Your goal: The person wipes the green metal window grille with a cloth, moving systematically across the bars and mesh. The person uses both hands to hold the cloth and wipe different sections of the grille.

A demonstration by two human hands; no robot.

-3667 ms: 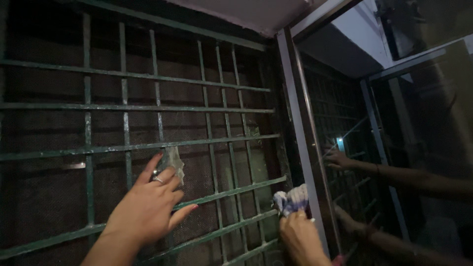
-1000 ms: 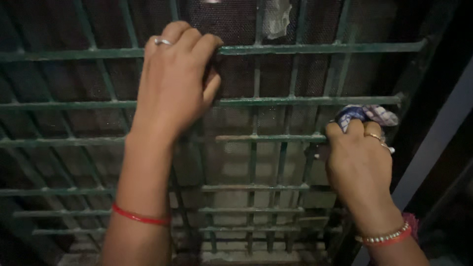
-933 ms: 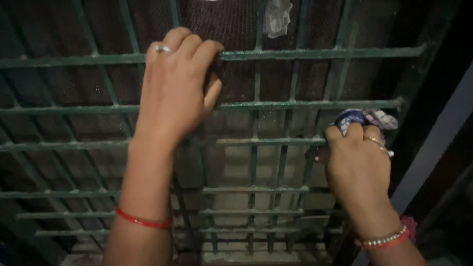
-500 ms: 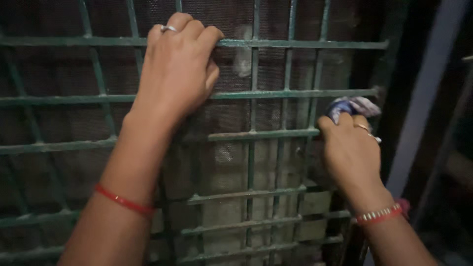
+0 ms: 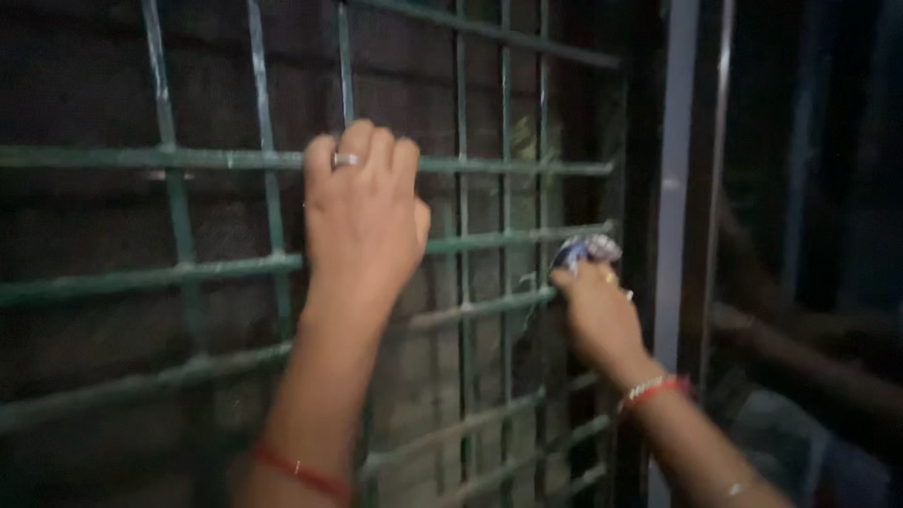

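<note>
Fingers of the right hand (image 5: 597, 315) pinch a crumpled cloth (image 5: 585, 250) against the grille (image 5: 113, 279); left hand (image 5: 362, 221) fingers curl over a bar.

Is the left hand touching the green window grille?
Touching. The head view shows the left hand with fingers hooked over a horizontal bar of the green grille.

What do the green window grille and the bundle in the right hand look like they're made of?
Grille: likely painted metal, thin straight bars with a dull green coat, gripped by the left hand. Bundle in the right hand: probably soft patterned cloth, crumpled and folded; too blurred to be sure.
</note>
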